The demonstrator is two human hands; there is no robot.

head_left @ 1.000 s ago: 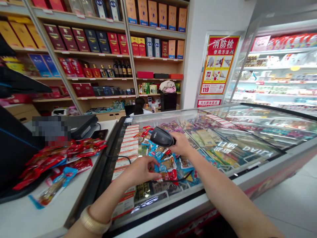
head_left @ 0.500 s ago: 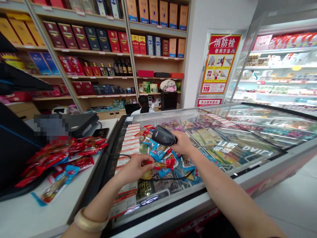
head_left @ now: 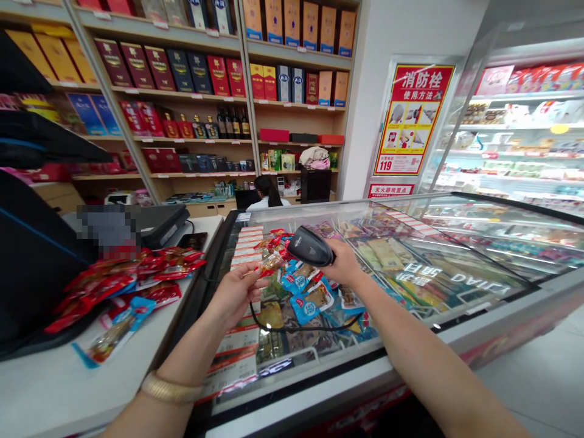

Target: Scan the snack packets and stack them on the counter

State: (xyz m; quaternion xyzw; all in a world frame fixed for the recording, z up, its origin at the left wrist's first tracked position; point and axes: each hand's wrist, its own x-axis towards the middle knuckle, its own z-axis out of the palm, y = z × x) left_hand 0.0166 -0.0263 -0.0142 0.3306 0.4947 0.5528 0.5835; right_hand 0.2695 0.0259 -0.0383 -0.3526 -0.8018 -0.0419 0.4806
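Note:
My right hand [head_left: 344, 263] is wrapped round a black handheld scanner [head_left: 311, 246], its head pointing left over the glass top of the freezer [head_left: 292, 377]. Between the fingertips of my left hand [head_left: 239, 291] is a small red snack packet [head_left: 270, 264], just left of and below the scanner head. Under and beside the scanner lie several blue snack packets [head_left: 311, 301] and some red ones on the glass. The scanner's black cable [head_left: 301, 329] loops across the glass below them.
On the white counter [head_left: 36, 395] at left are a pile of red packets [head_left: 98, 286], a blue-edged packet [head_left: 116, 331] and a black device [head_left: 159, 226]. A person [head_left: 268, 193] is behind the freezer, before shelves of boxed goods. A refrigerated display stands at right.
My left hand has moved up and left, lifting the red packet off the pile towards the scanner's front. The scanner shows slightly further right, as does the whole scene.

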